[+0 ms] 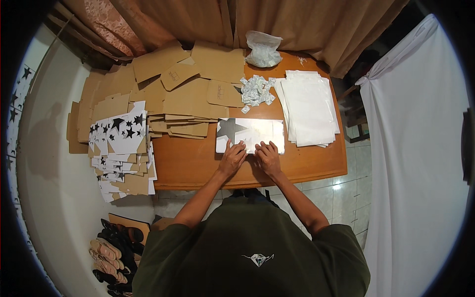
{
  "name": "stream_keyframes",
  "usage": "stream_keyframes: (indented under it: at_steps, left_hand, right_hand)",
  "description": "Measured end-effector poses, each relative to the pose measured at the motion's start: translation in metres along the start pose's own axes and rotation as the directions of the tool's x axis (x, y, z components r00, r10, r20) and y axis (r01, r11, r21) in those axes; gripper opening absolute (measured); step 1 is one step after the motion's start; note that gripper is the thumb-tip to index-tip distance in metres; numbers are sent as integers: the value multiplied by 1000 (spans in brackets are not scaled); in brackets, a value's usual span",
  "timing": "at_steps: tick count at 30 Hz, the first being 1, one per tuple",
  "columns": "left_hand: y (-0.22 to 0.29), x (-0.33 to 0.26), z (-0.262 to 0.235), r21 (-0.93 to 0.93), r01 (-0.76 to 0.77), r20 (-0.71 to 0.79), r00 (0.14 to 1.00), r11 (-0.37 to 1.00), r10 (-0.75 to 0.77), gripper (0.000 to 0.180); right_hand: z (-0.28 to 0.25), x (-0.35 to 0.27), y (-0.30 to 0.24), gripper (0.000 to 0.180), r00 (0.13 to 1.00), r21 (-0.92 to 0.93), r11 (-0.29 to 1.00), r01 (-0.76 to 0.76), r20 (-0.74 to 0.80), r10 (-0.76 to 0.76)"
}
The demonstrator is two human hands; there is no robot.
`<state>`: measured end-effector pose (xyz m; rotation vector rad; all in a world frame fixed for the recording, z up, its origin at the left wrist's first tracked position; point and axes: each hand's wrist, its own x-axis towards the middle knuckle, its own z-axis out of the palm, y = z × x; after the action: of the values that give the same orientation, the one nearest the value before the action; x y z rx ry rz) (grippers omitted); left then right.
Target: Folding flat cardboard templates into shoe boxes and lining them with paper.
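Observation:
A white cardboard box (251,129) with a large black star at its left end lies on the wooden table in front of me. It looks closed, and light glares off its right part. My left hand (233,158) grips the near edge left of the middle, fingers bent over the top. On the same edge, a little to the right, my right hand (268,157) presses with curled fingers. The thumbs point toward each other, and the near side of the box is mostly hidden by both hands.
Flat brown cardboard blanks (183,101) cover the table's left and back. Star-printed blanks (121,136) are stacked at the left edge. Small white sachets (256,91) lie beyond the box, near a plastic bag (263,52). White sheets (311,109) are piled at right; shoes (111,255) lie below left.

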<state>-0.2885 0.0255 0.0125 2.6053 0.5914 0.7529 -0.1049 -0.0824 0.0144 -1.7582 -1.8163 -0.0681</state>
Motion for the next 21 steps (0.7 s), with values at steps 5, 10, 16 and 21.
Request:
stream_keyframes:
  at_steps: [5, 10, 16, 21]
  left_hand:
    - [2, 2, 0, 14, 13, -9, 1000, 1000, -13, 15]
    - [8, 2, -2, 72, 38, -21, 999, 997, -37, 14]
    - [21, 8, -1, 124, 122, 59, 990, 985, -130, 14]
    - [45, 9, -5, 71, 303, -46, 953, 950, -300, 19]
  right_hand:
    - [-3, 1, -1, 20, 998, -67, 996, 56, -10, -56]
    - [-13, 6, -3, 20, 996, -97, 994, 39, 82, -31]
    - [-37, 16, 17, 23, 950, 73, 994, 76, 297, -95]
    - [-72, 48, 51, 27, 939, 388, 917, -95, 340, -46]
